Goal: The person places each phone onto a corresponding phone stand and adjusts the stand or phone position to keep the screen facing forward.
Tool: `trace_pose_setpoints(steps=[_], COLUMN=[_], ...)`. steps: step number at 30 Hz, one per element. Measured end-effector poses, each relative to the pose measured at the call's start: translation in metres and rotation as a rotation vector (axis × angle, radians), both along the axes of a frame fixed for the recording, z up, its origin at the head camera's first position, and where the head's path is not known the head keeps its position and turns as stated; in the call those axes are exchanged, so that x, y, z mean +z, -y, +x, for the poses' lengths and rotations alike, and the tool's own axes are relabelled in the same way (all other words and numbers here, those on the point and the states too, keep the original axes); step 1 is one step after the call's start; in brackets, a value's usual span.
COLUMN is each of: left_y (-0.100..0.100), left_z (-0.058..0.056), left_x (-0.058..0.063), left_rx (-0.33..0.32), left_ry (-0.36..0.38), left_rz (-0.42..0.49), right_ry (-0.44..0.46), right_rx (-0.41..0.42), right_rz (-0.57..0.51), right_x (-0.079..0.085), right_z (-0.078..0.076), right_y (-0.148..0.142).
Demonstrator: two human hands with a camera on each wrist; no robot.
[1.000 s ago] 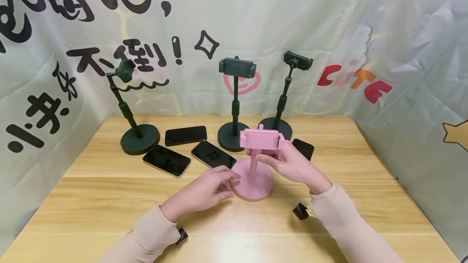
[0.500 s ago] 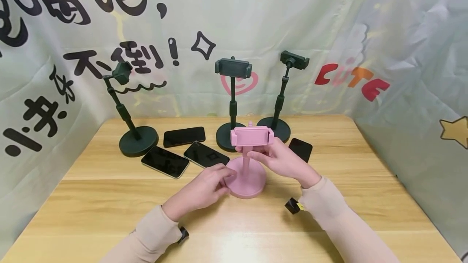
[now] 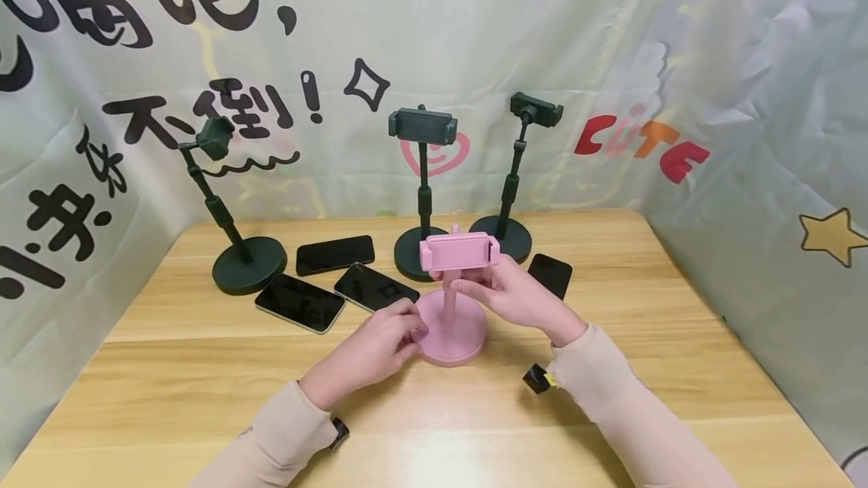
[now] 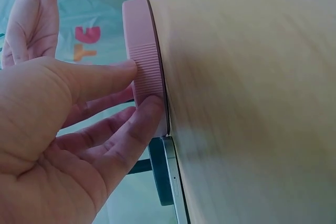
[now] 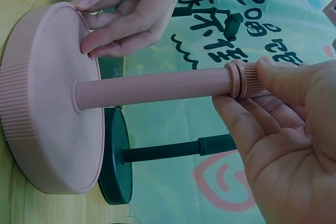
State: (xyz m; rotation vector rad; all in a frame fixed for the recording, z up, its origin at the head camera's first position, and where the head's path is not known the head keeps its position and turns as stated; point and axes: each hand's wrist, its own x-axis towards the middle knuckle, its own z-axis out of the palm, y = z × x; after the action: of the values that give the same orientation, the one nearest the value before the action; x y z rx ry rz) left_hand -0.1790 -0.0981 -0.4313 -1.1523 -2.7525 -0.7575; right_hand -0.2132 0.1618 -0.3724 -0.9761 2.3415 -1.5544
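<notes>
A pink phone stand (image 3: 459, 251) with a round base (image 3: 456, 349) stands on the table between my hands, its clamp at the top. With thumb and fingers, my left hand (image 3: 369, 352) pinches the base's left rim; in the left wrist view the thumb (image 4: 107, 80) lies on the ribbed side. My right hand (image 3: 518, 296) grips the ribbed collar (image 5: 254, 80) partway up the pole, under the clamp. The right fingertips are partly hidden behind the stand in the head view.
Three dark green phone stands (image 3: 249, 266) (image 3: 423, 126) (image 3: 510, 187) stand along the back of the wooden table (image 3: 203, 375). Several black phones (image 3: 301, 303) (image 3: 335, 254) (image 3: 376, 288) (image 3: 551, 275) lie around them. A printed cloth (image 3: 475, 21) hangs behind.
The pink phone stand has shifted slightly left and stands more upright, with both hands staying on it. The head view has also swung slightly, moving the whole scene left.
</notes>
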Motion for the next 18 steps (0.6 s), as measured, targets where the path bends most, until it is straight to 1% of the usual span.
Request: trace_pose_setpoints(steps=[4,9,14,18], left_y=[0.0,0.001,0.002,0.002], left_z=[-0.001,-0.001,0.0,-0.001], left_x=[0.001,0.0,0.0,0.0], left_rx=[-0.002,0.0,-0.001,0.002], left_ry=[0.002,0.002,0.003,-0.002], left_rz=[0.0,0.01,0.01,0.008], right_ry=[-0.014,-0.032,-0.033,-0.056], right_rx=[-0.023,-0.079,-0.096,-0.11], right_rz=[0.025,0.11,0.145,0.18], right_x=[0.003,0.009,0.013,0.018], right_z=[0.001,0.003,0.002,0.001], right_y=[0.0,-0.001,-0.007,-0.015])
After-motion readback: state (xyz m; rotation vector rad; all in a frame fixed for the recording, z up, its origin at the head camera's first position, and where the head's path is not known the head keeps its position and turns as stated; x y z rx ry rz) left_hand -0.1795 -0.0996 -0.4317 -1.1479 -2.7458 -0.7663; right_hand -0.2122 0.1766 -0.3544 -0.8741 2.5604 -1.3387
